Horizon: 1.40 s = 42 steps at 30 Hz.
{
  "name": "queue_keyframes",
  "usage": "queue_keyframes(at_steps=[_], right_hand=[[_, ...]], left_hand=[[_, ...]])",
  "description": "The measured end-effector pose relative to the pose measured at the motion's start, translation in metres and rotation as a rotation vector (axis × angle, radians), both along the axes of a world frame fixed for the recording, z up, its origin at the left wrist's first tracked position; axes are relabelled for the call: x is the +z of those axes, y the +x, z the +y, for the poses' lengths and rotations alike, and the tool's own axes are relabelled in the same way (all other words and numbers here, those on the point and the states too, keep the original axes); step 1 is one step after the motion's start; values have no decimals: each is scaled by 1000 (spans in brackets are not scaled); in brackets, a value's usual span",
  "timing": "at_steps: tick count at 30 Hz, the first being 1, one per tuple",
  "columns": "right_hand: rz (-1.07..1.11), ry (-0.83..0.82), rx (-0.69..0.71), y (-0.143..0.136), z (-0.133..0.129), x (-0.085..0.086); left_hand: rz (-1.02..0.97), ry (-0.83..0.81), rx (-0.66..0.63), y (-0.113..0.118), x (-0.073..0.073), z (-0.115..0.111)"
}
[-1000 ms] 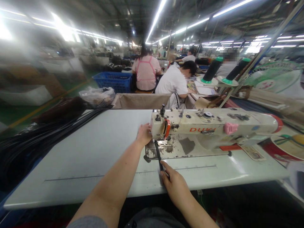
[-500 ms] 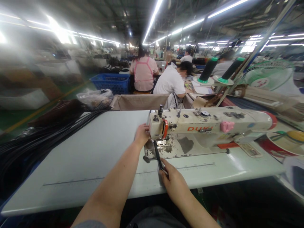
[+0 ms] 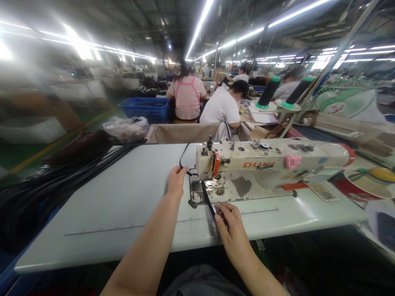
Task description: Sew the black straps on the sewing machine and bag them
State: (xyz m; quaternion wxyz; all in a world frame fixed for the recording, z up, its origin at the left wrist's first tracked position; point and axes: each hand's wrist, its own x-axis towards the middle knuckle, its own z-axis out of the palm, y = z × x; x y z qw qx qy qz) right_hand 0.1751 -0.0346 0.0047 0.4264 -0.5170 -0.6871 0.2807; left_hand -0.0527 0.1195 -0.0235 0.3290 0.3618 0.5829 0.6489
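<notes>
A white sewing machine [image 3: 259, 162] with an orange-red guard stands on the pale table. One black strip [image 3: 207, 197] runs from under its needle area toward the front edge. My right hand [image 3: 230, 224] is closed around this strip near the front; a small shiny object, too unclear to name, shows at its fingers. Left of the machine head, my left hand [image 3: 176, 181] pinches the end part of a black strip [image 3: 182, 158] that curves up behind it on the table. Whether both strips are one piece is hidden by the machine head.
A pile of long black strips [image 3: 40, 189] hangs over the table's left side. Behind the table [image 3: 123, 197] are a cloth bin [image 3: 182, 133], a blue crate [image 3: 145, 109] and seated people. Thread cones [image 3: 269, 92] and a fan [image 3: 342, 102] stand at the right.
My left hand has moved left, away from the machine head, and a black strip now shows at its fingers. My right hand has shifted slightly right with the strip. The view has shifted a little.
</notes>
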Motion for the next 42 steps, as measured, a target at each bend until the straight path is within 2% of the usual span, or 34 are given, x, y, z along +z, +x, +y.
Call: queue_keyframes(at_steps=[4,8,13,20,24,30,36,42], right_hand=[[39,-46,137,-9,0,6],[100,-227,297,-25,2,9],[205,-428,377,-47,11,11],[262,-545,383,-65,17,5],[382,-664,362,-70,22,-2],[485,-790,349,-79,40,-1],[513,-817,383,-88,51,4],[552,-819,413,-91,62,6]], left_hand=[[-125,13,-2,-4,3,-32],[-209,22,-17,-8,10,-67],[-194,19,-8,-15,11,-98],[-145,24,2,-20,12,-115],[-108,26,31,-17,13,-126],[-34,25,44,-11,15,-146],[46,45,7,-9,19,-154],[62,68,-4,-9,16,-156]])
